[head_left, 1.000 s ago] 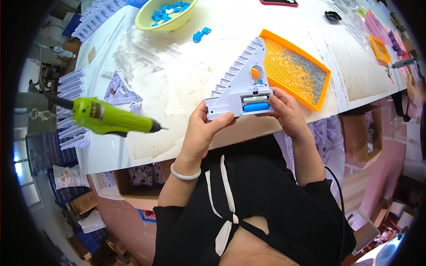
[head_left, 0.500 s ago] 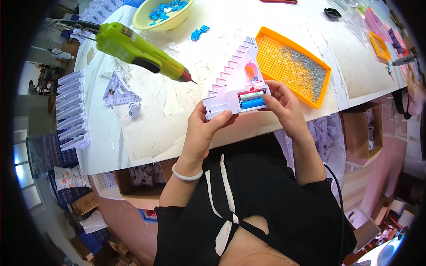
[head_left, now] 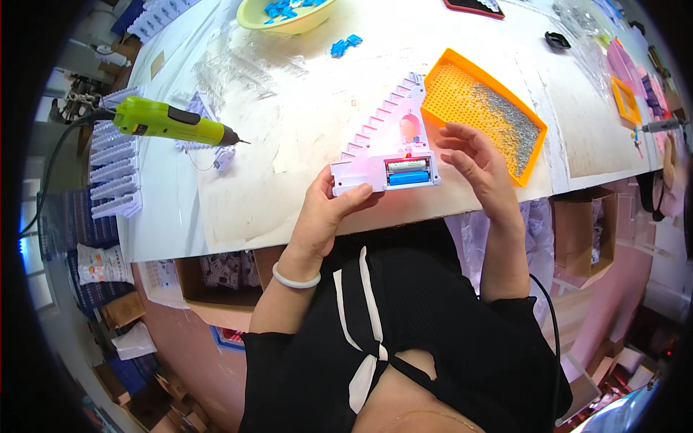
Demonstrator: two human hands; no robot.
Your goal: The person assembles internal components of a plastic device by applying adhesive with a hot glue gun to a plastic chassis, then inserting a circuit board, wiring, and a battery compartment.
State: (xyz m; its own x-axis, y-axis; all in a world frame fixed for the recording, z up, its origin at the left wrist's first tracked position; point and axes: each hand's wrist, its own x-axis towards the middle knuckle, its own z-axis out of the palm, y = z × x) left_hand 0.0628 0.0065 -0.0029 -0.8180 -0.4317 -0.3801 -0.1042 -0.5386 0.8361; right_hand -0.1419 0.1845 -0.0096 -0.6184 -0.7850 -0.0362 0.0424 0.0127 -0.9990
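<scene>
My left hand [head_left: 333,209] grips the lower left corner of a white stair-stepped plastic housing [head_left: 382,148], thumb on its face. Its battery compartment is uncovered, with a blue battery [head_left: 408,177] and a pale battery [head_left: 406,166] lying side by side. A small red glow shows just above the compartment. To the right of the housing, my right hand [head_left: 478,167] is off it, fingers apart and bent, with nothing in them. An orange tray [head_left: 447,85] of small metal screws [head_left: 509,119] lies just beyond that hand.
A green electric screwdriver [head_left: 170,124] hangs over the table at left, in front of another white housing part [head_left: 196,108]. Stepped white parts [head_left: 115,173] stand at the left edge. A yellow bowl [head_left: 303,23] holds blue pieces; several more blue pieces [head_left: 346,45] lie nearby.
My right hand has let go of the housing and moved away to the right, fingers opening. The screwdriver has swung left. The left hand keeps its hold.
</scene>
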